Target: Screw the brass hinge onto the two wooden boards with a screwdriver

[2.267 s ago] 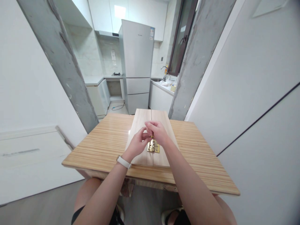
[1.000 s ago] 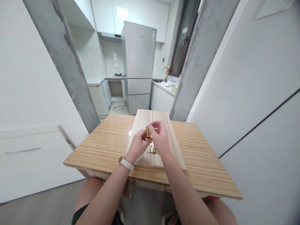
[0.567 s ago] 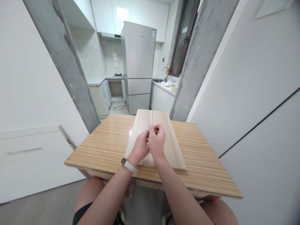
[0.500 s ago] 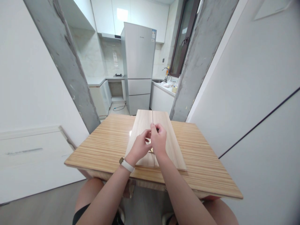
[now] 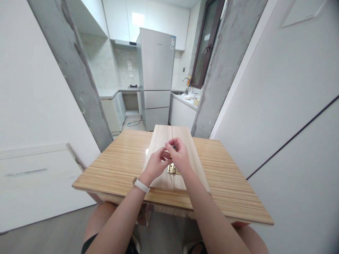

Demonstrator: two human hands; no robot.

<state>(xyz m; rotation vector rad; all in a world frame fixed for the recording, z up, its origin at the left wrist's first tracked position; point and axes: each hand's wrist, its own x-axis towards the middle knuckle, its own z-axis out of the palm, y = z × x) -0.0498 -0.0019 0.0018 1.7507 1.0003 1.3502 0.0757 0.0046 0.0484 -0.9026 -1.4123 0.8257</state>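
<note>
Two pale wooden boards [image 5: 160, 137] lie side by side on the table, a narrow seam between them. A shiny brass hinge [image 5: 171, 168] rests across that seam, partly covered by my hands. Just above it, my right hand [image 5: 180, 155] is closed around what looks like a short black-and-yellow screwdriver [image 5: 173, 147], mostly hidden by fingers. My left hand [image 5: 156, 165], with a white-banded watch at the wrist, has its fingers curled in from the left at the tool's lower part. Whatever its fingertips pinch is too hidden to make out.
The boards sit on a striped wooden table [image 5: 106, 173] whose front edge runs above my knees. Beyond it stand a tall grey fridge [image 5: 156, 63] and a sink counter [image 5: 182, 109]. Grey pillars and white panels flank both sides.
My right hand's fingers have shifted and tipped left, showing more of the dark tool top and some yellow. My left hand has moved slightly left, and more of the brass hinge shows.
</note>
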